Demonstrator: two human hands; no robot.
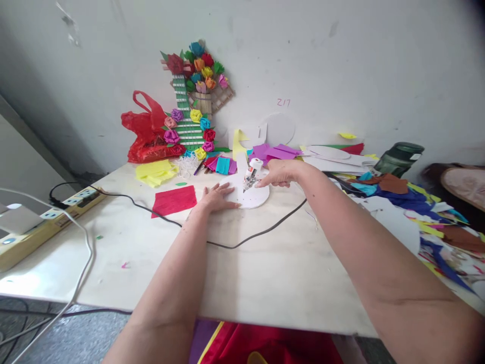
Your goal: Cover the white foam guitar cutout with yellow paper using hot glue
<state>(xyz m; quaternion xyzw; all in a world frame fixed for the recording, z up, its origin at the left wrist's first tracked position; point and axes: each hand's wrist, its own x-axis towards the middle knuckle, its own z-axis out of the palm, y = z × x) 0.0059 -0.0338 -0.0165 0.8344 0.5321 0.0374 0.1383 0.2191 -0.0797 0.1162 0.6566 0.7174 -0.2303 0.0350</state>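
Note:
My right hand [280, 173] grips a white hot glue gun [251, 172], its dark nozzle pointing down at a white rounded cutout [259, 196] on the table. The cutout has a long narrow neck running towards the wall, and small dots show on its surface. My left hand [216, 198] lies on the cutout's left edge with its fingers spread. A red sheet of crepe paper [174, 200] lies just left of that hand. The glue gun's black cord [261, 232] loops across the table under my left forearm.
Against the wall stand a flower-decorated guitar shape [189, 131] and a red plastic bag [146, 131]. Yellow paper [155, 173] and purple paper [275, 151] lie at the back. A power strip [49, 222] sits left; paper scraps [450, 232] and a dark green bottle [398, 158] are right.

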